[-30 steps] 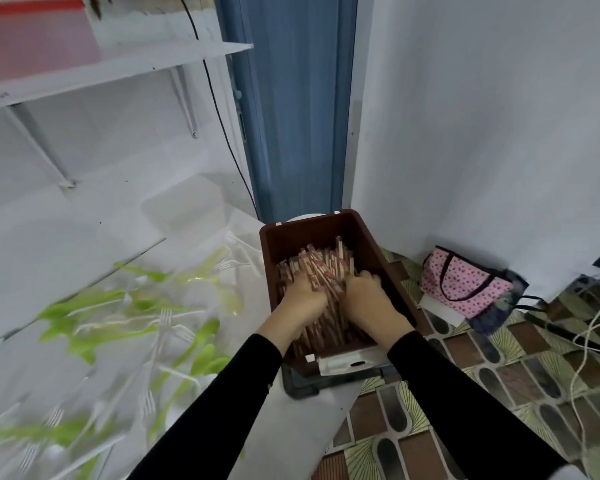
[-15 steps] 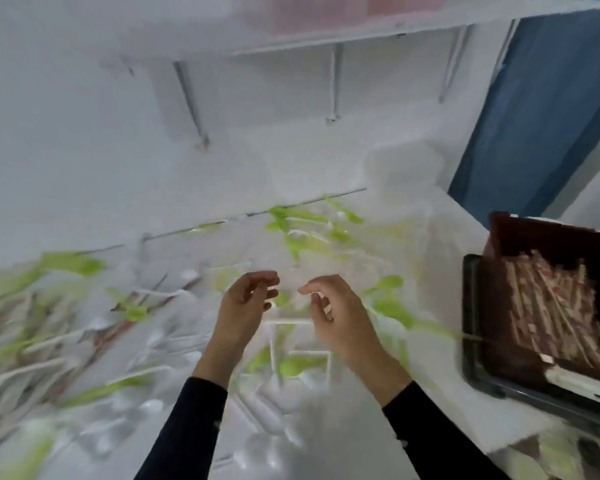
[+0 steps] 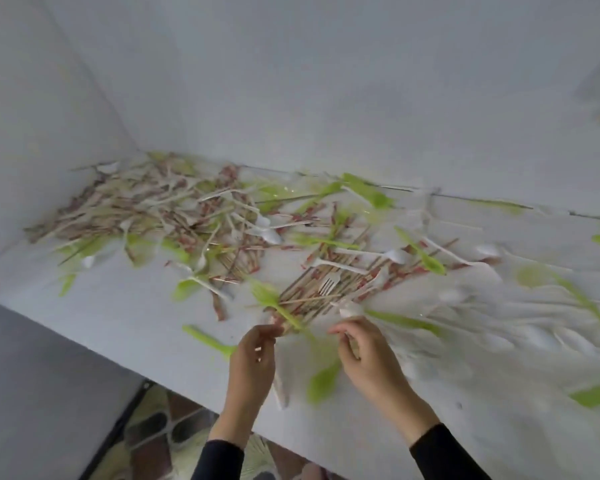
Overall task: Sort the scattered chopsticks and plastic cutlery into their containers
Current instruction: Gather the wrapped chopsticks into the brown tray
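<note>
Fingers of the left hand and right hand curl beside the wrapped chopsticks, any hold unreadable through blur; gathering chopsticks seems the step in hand, next needing them drawn from under the green utensil.

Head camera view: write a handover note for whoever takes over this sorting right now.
Left hand: fingertips at the near end of a bunch of wrapped chopsticks; grip unclear through blur.
Right hand: fingers curled just beside it; unclear whether it holds anything.
Things: chopsticks, green cutlery and white cutlery lie mixed across the white table, with a larger heap at the far left.
Done: nothing visibly sorted; no container in view.
Left: nearly everything; separate by type and bin it.
</note>
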A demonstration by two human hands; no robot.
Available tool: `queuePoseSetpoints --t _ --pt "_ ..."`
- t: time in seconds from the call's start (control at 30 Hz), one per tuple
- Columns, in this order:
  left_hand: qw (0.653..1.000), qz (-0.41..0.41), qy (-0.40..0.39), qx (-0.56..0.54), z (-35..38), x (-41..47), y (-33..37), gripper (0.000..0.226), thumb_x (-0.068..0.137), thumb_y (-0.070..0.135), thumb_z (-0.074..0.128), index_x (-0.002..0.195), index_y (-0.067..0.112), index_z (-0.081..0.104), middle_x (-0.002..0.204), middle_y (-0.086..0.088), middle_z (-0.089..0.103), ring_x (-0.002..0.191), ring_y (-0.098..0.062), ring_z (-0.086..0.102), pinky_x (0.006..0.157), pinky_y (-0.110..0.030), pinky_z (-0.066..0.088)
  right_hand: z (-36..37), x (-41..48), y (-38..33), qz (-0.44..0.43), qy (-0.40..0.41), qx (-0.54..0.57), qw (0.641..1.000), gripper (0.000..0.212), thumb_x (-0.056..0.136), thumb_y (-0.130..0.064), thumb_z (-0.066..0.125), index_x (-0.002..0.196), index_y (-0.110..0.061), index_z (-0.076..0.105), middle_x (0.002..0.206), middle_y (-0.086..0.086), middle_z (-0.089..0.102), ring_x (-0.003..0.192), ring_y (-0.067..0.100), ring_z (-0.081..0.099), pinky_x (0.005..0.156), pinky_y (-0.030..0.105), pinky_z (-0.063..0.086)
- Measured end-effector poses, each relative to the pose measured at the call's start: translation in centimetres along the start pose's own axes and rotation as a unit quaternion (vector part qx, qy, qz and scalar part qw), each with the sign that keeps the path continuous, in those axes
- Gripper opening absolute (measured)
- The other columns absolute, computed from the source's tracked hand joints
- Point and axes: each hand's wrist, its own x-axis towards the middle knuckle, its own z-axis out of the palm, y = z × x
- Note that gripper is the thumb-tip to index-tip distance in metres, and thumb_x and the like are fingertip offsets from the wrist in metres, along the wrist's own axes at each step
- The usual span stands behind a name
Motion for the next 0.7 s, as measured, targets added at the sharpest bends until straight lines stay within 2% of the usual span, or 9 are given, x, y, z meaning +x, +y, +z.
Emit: queuePoseSetpoints --t 0.1,0.2,0.33,0.37,0.43,0.5,0.57,0.63,0.7 --pt "0.998 0.035 -0.031 0.044 -2.4 1.1 -1.9 0.046 0.092 -0.010 0.049 0.087 0.032 0.066 0.094 0.014 0.068 0.090 0.009 0.059 0.071 -0.004 0.042 3.2 0.6 -1.2 -0.033 0.022 -0.054 0.998 0.022 0.083 -0.005 0.059 0.096 -0.018 0.072 0.099 -0.008 0.062 0.093 0.015 0.058 0.084 0.021 0.046" --pt "0.993 0.097 -0.036 0.048 -3.4 2.3 -2.4 0.043 0.090 -0.013 0.051 0.087 0.027 0.069 0.092 0.014 0.066 0.086 0.002 0.060 0.067 -0.008 0.042 4.4 1.5 -1.9 -0.037 0.080 -0.110 0.990 0.031 0.080 0.006 0.066 0.101 -0.015 0.074 0.106 -0.005 0.060 0.096 0.017 0.056 0.084 0.023 0.047" --pt "0.985 0.163 -0.032 0.054 -2.7 3.6 -2.9 0.038 0.087 -0.009 0.052 0.087 0.023 0.071 0.090 0.017 0.067 0.088 -0.002 0.060 0.074 -0.009 0.041 4.2 3.6 -2.3 -0.038 0.165 -0.154 0.973 0.038 0.081 -0.001 0.047 0.104 -0.017 0.072 0.113 0.000 0.060 0.102 0.020 0.051 0.089 0.030 0.042" --pt "0.980 0.186 -0.033 0.067 -2.3 4.0 -3.2 0.036 0.086 -0.005 0.052 0.087 0.026 0.070 0.090 0.017 0.068 0.089 -0.003 0.060 0.077 -0.011 0.042 4.0 4.2 -2.0 -0.030 0.163 -0.175 0.971 0.041 0.078 -0.003 0.044 0.105 -0.018 0.071 0.116 0.000 0.061 0.107 0.021 0.052 0.093 0.031 0.040" --pt "0.968 0.229 -0.031 0.101 -1.3 5.1 -3.4 0.032 0.083 0.002 0.053 0.089 0.028 0.071 0.089 0.017 0.069 0.089 -0.007 0.061 0.081 -0.020 0.044 3.5 4.8 -1.0 -0.003 0.132 -0.223 0.966 0.052 0.068 0.008 0.052 0.108 -0.019 0.069 0.122 0.003 0.061 0.119 0.027 0.053 0.102 0.040 0.041" --pt "0.958 0.253 -0.037 0.126 0.1 6.5 -3.0 0.032 0.080 0.007 0.052 0.091 0.030 0.072 0.090 0.016 0.070 0.087 -0.013 0.062 0.078 -0.031 0.047 2.7 5.0 0.4 0.036 0.106 -0.268 0.957 0.065 0.057 0.017 0.060 0.109 -0.020 0.070 0.123 0.004 0.063 0.121 0.033 0.054 0.104 0.049 0.043" --pt "0.952 0.263 -0.037 0.152 1.5 7.4 -2.3 0.033 0.078 0.010 0.051 0.092 0.032 0.072 0.091 0.017 0.070 0.087 -0.013 0.062 0.072 -0.032 0.046 1.8 4.8 1.7 0.062 0.110 -0.302 0.945 0.051 0.065 0.008 0.061 0.105 -0.023 0.071 0.119 0.002 0.065 0.116 0.032 0.055 0.102 0.050 0.043" --pt "0.947 0.266 -0.028 0.175 2.5 8.1 -1.8 0.028 0.079 0.015 0.056 0.092 0.033 0.073 0.091 0.017 0.070 0.086 -0.014 0.061 0.071 -0.029 0.042 0.9 4.3 2.5 0.065 0.143 -0.311 0.937 0.033 0.077 -0.014 0.048 0.096 -0.026 0.072 0.112 -0.003 0.067 0.109 0.026 0.053 0.101 0.046 0.036" --pt "0.942 0.274 -0.030 0.193 3.3 8.9 -1.7 0.020 0.080 0.020 0.064 0.093 0.033 0.073 0.090 0.016 0.070 0.083 -0.016 0.061 0.071 -0.028 0.039 -0.2 3.9 3.2 0.055 0.152 -0.315 0.935 0.036 0.078 -0.023 0.040 0.092 -0.029 0.072 0.107 -0.006 0.066 0.106 0.022 0.051 0.099 0.047 0.034"
